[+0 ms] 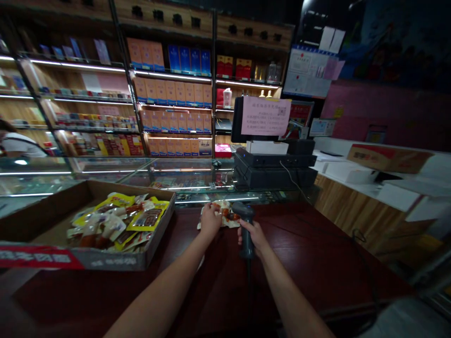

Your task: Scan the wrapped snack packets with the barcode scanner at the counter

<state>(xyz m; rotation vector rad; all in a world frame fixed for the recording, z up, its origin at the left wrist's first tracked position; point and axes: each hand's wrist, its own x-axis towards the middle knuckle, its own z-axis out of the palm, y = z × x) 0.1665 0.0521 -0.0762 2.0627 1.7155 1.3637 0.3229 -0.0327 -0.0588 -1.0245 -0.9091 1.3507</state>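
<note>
My right hand (257, 235) is wrapped round the grip of a dark grey barcode scanner (248, 239), held upright with its head over a packet. That snack packet (230, 220), pale with reddish-brown food showing, lies on the dark red counter. My left hand (210, 218) has its fingers closed on the packet's left side; the fingertips are partly hidden. To the left, an open cardboard tray (165, 199) holds a heap of snack packets (116, 218), some yellow-edged, some clear with brown food inside.
Behind the counter (299, 263) stand a glass display case (183, 176) and a monitor (237, 119) with a pink paper sign (266, 115). A cable (362, 263) runs along the right. A cardboard box (389, 157) sits at right. A person's white sleeve (23, 143) shows far left.
</note>
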